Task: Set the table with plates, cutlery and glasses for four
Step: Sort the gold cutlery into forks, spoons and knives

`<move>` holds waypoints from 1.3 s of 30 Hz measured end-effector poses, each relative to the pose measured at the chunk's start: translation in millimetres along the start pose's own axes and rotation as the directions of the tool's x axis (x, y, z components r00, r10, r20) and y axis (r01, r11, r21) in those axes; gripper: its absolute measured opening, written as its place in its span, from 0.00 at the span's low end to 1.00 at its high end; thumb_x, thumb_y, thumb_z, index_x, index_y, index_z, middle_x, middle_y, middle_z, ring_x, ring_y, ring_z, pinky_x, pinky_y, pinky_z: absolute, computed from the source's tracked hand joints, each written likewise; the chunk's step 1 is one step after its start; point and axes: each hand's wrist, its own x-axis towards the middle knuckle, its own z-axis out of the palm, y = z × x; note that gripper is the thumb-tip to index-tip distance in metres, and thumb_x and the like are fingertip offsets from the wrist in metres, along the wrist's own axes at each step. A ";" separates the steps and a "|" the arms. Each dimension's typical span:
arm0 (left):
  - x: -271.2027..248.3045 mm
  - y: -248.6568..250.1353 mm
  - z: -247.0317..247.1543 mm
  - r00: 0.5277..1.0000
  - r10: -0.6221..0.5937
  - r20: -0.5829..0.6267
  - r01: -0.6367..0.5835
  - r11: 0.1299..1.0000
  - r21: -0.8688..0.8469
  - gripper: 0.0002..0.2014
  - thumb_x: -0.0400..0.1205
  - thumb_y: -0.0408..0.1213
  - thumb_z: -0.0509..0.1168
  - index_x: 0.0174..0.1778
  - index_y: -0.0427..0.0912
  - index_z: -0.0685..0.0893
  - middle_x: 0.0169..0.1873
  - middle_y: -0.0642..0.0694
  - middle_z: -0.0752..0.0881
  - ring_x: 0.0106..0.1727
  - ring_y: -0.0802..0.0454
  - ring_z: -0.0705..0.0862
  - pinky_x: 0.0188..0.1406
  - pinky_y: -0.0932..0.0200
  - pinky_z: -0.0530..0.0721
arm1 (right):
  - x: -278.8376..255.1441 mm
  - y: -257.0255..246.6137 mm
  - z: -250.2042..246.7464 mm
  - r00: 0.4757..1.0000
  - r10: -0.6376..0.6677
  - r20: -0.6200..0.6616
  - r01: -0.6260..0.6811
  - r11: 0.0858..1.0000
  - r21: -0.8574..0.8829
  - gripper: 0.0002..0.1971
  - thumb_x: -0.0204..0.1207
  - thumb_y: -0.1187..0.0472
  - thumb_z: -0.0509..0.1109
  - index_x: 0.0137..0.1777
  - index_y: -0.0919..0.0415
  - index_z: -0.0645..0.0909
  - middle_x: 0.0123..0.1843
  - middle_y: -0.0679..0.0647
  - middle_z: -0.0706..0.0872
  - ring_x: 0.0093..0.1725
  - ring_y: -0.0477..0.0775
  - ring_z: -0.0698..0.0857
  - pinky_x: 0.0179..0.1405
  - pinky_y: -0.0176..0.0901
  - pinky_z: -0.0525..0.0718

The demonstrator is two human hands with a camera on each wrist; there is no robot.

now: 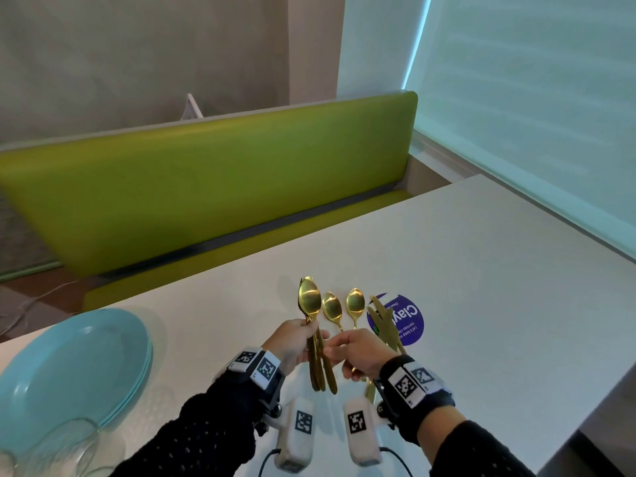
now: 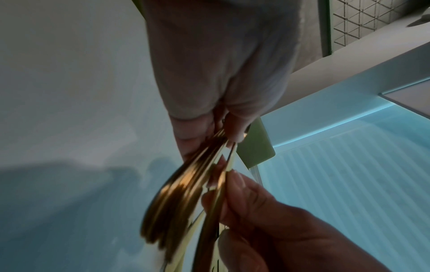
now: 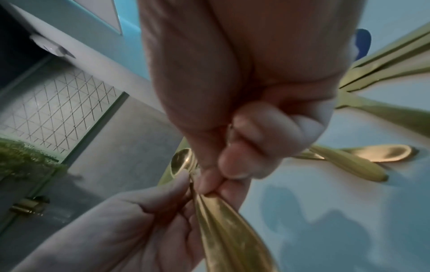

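My left hand (image 1: pixel 309 333) grips a bundle of gold spoons (image 1: pixel 311 301) above the white table (image 1: pixel 481 270), bowls pointing away and handles hanging toward me. My right hand (image 1: pixel 332 349) pinches one handle of that bundle between thumb and fingertips. In the left wrist view the spoon bundle (image 2: pixel 186 193) fans out from the left hand (image 2: pixel 221 92), and the right hand's fingers (image 2: pixel 251 211) hold one handle. The right wrist view shows the same pinch on the gold handle (image 3: pixel 221 220). Two more gold spoons (image 1: pixel 332 306) (image 1: pixel 355 301) lie on the table just beyond.
Gold knives or forks (image 1: pixel 382 318) lie across a round purple sticker (image 1: pixel 407 320) to the right of the spoons. A stack of teal plates (image 1: pixel 69 366) sits at the left, with clear glasses (image 1: pixel 65 445) at the near left corner. A green bench (image 1: pixel 206 187) runs behind the table.
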 end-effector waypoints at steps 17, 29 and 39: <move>-0.4 -7.6 5.6 0.998 0.012 -0.069 -0.009 0.999 0.053 0.13 0.87 0.35 0.53 0.44 0.34 0.79 0.40 0.39 0.84 0.46 0.43 0.85 0.57 0.45 0.86 | 4.6 -10.2 2.6 0.997 -0.058 -0.044 0.032 0.893 -0.448 0.11 0.80 0.52 0.65 0.49 0.58 0.83 0.37 0.48 0.84 0.30 0.43 0.79 0.34 0.33 0.83; -9.9 -9.8 1.3 0.997 0.077 0.008 -0.077 0.996 -0.048 0.10 0.87 0.31 0.55 0.55 0.31 0.79 0.45 0.40 0.86 0.44 0.47 0.84 0.40 0.55 0.86 | -4.4 -2.9 -2.1 0.989 -0.043 0.139 0.044 0.999 -0.004 0.08 0.81 0.59 0.65 0.40 0.58 0.80 0.36 0.52 0.86 0.19 0.42 0.74 0.19 0.32 0.71; -16.4 -9.5 1.6 0.996 0.021 0.083 -0.017 0.998 -0.058 0.08 0.86 0.31 0.58 0.54 0.30 0.79 0.44 0.39 0.86 0.41 0.46 0.85 0.37 0.55 0.90 | -0.8 2.5 -1.7 0.993 -0.017 0.119 0.025 0.998 -0.062 0.08 0.79 0.57 0.68 0.40 0.59 0.82 0.37 0.53 0.89 0.21 0.42 0.78 0.21 0.31 0.76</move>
